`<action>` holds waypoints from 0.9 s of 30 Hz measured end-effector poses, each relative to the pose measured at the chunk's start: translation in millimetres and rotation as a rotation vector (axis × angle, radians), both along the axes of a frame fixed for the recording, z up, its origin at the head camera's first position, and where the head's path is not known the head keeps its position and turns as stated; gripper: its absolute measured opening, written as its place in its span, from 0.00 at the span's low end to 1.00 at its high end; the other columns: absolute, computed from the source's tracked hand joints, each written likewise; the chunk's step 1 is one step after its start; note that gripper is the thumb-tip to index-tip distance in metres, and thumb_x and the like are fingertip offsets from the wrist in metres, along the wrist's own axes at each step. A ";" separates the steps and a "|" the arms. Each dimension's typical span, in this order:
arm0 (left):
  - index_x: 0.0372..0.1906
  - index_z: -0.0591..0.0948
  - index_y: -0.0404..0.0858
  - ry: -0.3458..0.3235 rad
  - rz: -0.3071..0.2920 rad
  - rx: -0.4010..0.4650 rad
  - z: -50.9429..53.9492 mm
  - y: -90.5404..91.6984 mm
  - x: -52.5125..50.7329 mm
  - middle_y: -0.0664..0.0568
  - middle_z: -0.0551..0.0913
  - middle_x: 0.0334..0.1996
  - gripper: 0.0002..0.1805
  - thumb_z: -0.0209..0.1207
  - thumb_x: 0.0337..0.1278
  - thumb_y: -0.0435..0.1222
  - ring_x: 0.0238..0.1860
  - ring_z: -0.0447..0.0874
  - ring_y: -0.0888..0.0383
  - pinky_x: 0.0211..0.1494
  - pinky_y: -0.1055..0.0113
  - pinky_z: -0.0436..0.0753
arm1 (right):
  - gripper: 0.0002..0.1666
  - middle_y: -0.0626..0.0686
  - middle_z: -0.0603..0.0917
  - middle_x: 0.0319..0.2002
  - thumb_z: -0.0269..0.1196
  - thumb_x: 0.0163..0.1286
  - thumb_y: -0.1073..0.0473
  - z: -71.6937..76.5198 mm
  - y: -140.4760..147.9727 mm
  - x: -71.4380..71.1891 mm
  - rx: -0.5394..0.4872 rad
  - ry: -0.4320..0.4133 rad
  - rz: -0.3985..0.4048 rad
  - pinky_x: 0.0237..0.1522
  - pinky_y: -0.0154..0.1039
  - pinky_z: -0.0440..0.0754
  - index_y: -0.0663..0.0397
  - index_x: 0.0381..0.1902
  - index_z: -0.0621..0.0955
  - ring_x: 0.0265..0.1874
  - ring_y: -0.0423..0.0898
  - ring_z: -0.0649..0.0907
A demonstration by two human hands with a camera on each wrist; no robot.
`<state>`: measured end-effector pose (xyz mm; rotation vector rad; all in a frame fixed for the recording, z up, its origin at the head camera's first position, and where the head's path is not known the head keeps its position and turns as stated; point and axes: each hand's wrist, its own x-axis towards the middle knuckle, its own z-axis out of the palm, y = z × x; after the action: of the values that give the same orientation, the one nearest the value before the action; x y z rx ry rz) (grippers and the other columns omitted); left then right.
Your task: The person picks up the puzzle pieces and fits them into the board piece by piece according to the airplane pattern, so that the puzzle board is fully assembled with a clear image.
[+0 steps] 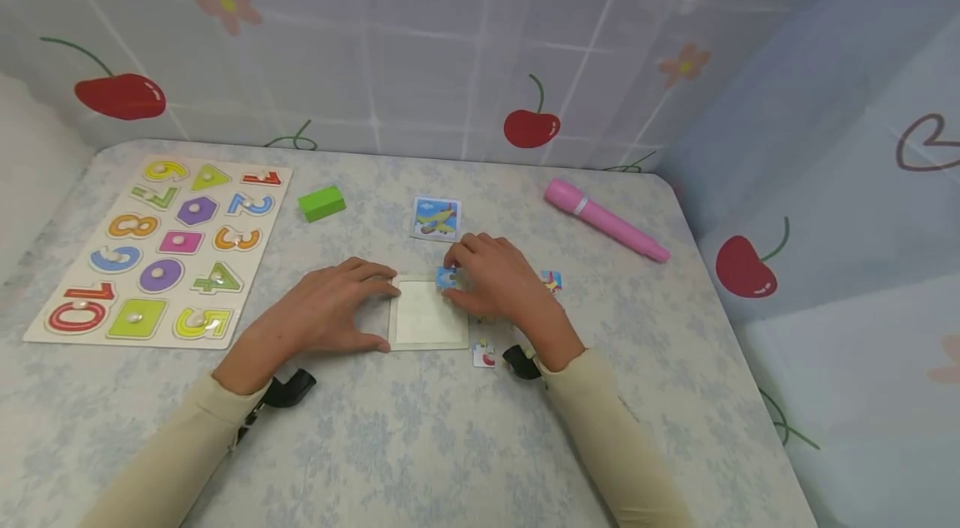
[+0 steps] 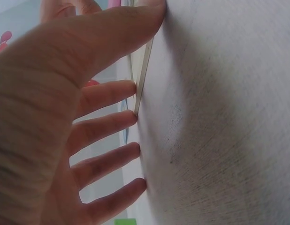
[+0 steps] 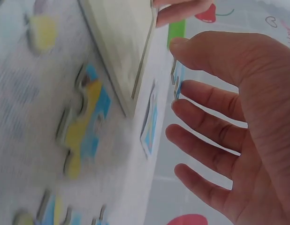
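Observation:
A shallow cream puzzle tray (image 1: 431, 313) lies flat on the table. My left hand (image 1: 330, 307) rests at its left side, with the thumb near the lower corner and fairly straight fingers touching the edge. Above the tray's upper right corner, my right hand (image 1: 498, 274) pinches a blue puzzle piece (image 1: 446, 278) between thumb and fingers. In the right wrist view this piece is seen edge-on. A yellow and blue puzzle piece (image 3: 86, 124) lies on the table below the right hand. Other loose pieces, a red and white one (image 1: 483, 354) and a blue and red one (image 1: 552, 281), lie nearby.
Behind the tray lies an airplane picture card (image 1: 437, 218). A green block (image 1: 322, 203) stands left of it, and a number-and-shape board (image 1: 168, 249) covers the left side. A pink pen-like stick (image 1: 607, 220) lies at the back right. Patterned curtains hang behind.

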<state>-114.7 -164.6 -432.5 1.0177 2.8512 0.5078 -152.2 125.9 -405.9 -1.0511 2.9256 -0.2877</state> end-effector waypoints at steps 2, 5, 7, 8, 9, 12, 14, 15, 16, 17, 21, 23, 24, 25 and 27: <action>0.63 0.88 0.47 0.001 -0.001 0.002 -0.2 0.2 0.2 0.52 0.80 0.70 0.40 0.82 0.44 0.61 0.69 0.79 0.48 0.57 0.46 0.85 | 0.21 0.49 0.85 0.51 0.76 0.70 0.44 -1.4 -5.9 0.5 0.003 -0.007 0.008 0.61 0.51 0.81 0.47 0.52 0.86 0.51 0.49 0.83; 0.63 0.88 0.47 -0.001 0.000 0.001 -0.6 0.1 0.6 0.53 0.80 0.70 0.40 0.82 0.45 0.61 0.69 0.78 0.48 0.57 0.46 0.85 | 0.20 0.48 0.86 0.50 0.76 0.70 0.44 -3.5 -13.8 1.2 0.010 -0.025 0.019 0.62 0.51 0.81 0.47 0.52 0.86 0.51 0.49 0.83; 0.63 0.87 0.47 -0.001 -0.001 0.000 -0.7 0.0 0.6 0.53 0.80 0.70 0.40 0.82 0.45 0.61 0.69 0.78 0.48 0.57 0.45 0.85 | 0.20 0.48 0.85 0.50 0.75 0.70 0.44 -5.2 -18.4 1.1 0.026 -0.033 0.025 0.63 0.51 0.80 0.47 0.53 0.86 0.51 0.48 0.83; 0.63 0.87 0.47 0.001 -0.001 -0.002 -0.8 -0.2 0.6 0.53 0.80 0.71 0.40 0.82 0.45 0.61 0.69 0.78 0.48 0.57 0.46 0.85 | 0.20 0.48 0.85 0.50 0.75 0.71 0.44 -5.8 -20.6 1.1 0.033 -0.036 0.027 0.64 0.51 0.80 0.47 0.53 0.86 0.51 0.48 0.83; 0.63 0.87 0.47 0.003 -0.001 -0.003 -0.9 -0.5 0.6 0.53 0.80 0.71 0.40 0.82 0.45 0.61 0.70 0.78 0.48 0.57 0.46 0.85 | 0.20 0.48 0.85 0.51 0.75 0.71 0.44 -6.3 -22.7 1.1 0.038 -0.040 0.029 0.64 0.51 0.80 0.47 0.53 0.86 0.52 0.48 0.83; 0.62 0.88 0.47 0.015 -0.003 0.001 -1.0 -1.3 0.2 0.53 0.81 0.70 0.39 0.82 0.45 0.61 0.69 0.79 0.48 0.57 0.46 0.85 | 0.21 0.48 0.84 0.51 0.74 0.72 0.43 -7.2 -28.7 1.2 0.055 -0.054 0.031 0.67 0.51 0.78 0.47 0.54 0.85 0.54 0.48 0.83; 0.62 0.88 0.47 0.022 -0.005 0.000 -1.6 -1.8 0.0 0.53 0.81 0.70 0.40 0.82 0.44 0.62 0.69 0.79 0.48 0.56 0.46 0.85 | 0.21 0.48 0.84 0.52 0.74 0.72 0.43 -6.9 -32.3 2.0 0.063 -0.068 0.030 0.68 0.51 0.77 0.47 0.55 0.85 0.56 0.49 0.83; 0.62 0.88 0.47 0.023 -0.005 0.000 -1.7 -1.9 -0.1 0.53 0.81 0.70 0.40 0.81 0.44 0.62 0.69 0.79 0.49 0.57 0.47 0.85 | 0.21 0.48 0.84 0.52 0.74 0.72 0.43 -6.8 -34.1 2.3 0.071 -0.073 0.030 0.69 0.52 0.77 0.47 0.55 0.85 0.57 0.49 0.83; 0.62 0.88 0.47 0.025 -0.007 0.000 -2.0 -2.0 -0.3 0.53 0.81 0.70 0.40 0.81 0.44 0.62 0.69 0.79 0.48 0.57 0.46 0.85 | 0.21 0.48 0.84 0.53 0.73 0.73 0.42 -6.9 -35.9 2.5 0.082 -0.075 0.031 0.69 0.51 0.77 0.46 0.56 0.85 0.58 0.49 0.83; 0.62 0.88 0.47 0.025 -0.008 -0.001 -2.0 -1.9 -0.4 0.53 0.81 0.71 0.40 0.81 0.44 0.62 0.69 0.79 0.49 0.57 0.47 0.85 | 0.22 0.48 0.84 0.53 0.73 0.73 0.42 -7.0 -37.7 2.8 0.092 -0.076 0.032 0.69 0.51 0.76 0.46 0.56 0.85 0.58 0.49 0.82; 0.62 0.88 0.47 0.015 -0.003 0.003 -2.1 -2.3 -1.0 0.53 0.80 0.71 0.41 0.81 0.44 0.63 0.70 0.78 0.49 0.58 0.47 0.85 | 0.23 0.47 0.84 0.54 0.72 0.73 0.41 -7.8 -44.8 3.5 0.136 -0.069 0.038 0.68 0.51 0.77 0.45 0.57 0.85 0.58 0.48 0.82; 0.62 0.88 0.47 0.007 -0.001 0.006 -2.0 -2.3 -1.3 0.53 0.80 0.71 0.40 0.81 0.44 0.63 0.70 0.78 0.50 0.59 0.48 0.85 | 0.23 0.47 0.83 0.54 0.72 0.73 0.40 -8.4 -48.1 3.8 0.150 -0.072 0.039 0.69 0.51 0.76 0.45 0.58 0.85 0.58 0.48 0.82; 0.62 0.88 0.47 0.004 -0.001 0.008 -2.2 -2.4 -1.4 0.53 0.80 0.72 0.40 0.81 0.44 0.63 0.70 0.78 0.50 0.59 0.48 0.85 | 0.23 0.47 0.83 0.53 0.72 0.73 0.40 -8.7 -49.6 3.9 0.157 -0.071 0.041 0.69 0.51 0.76 0.45 0.58 0.85 0.58 0.48 0.83; 0.62 0.88 0.47 0.001 -0.002 0.009 -2.3 -2.3 -1.6 0.53 0.80 0.72 0.40 0.81 0.44 0.63 0.71 0.78 0.50 0.59 0.48 0.85 | 0.23 0.47 0.83 0.53 0.72 0.73 0.40 -9.1 -50.9 4.0 0.164 -0.071 0.043 0.69 0.50 0.76 0.45 0.58 0.85 0.57 0.48 0.83; 0.62 0.88 0.47 -0.002 -0.004 0.011 -2.7 -2.4 -1.6 0.53 0.80 0.72 0.40 0.81 0.45 0.62 0.71 0.78 0.50 0.59 0.48 0.85 | 0.24 0.47 0.83 0.53 0.72 0.74 0.40 -9.7 -53.0 4.4 0.171 -0.071 0.046 0.70 0.50 0.76 0.45 0.59 0.85 0.57 0.47 0.83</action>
<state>-116.3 -167.0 -435.1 1.0248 2.8472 0.5247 -147.8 72.9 -415.5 -1.0584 2.7998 -0.0699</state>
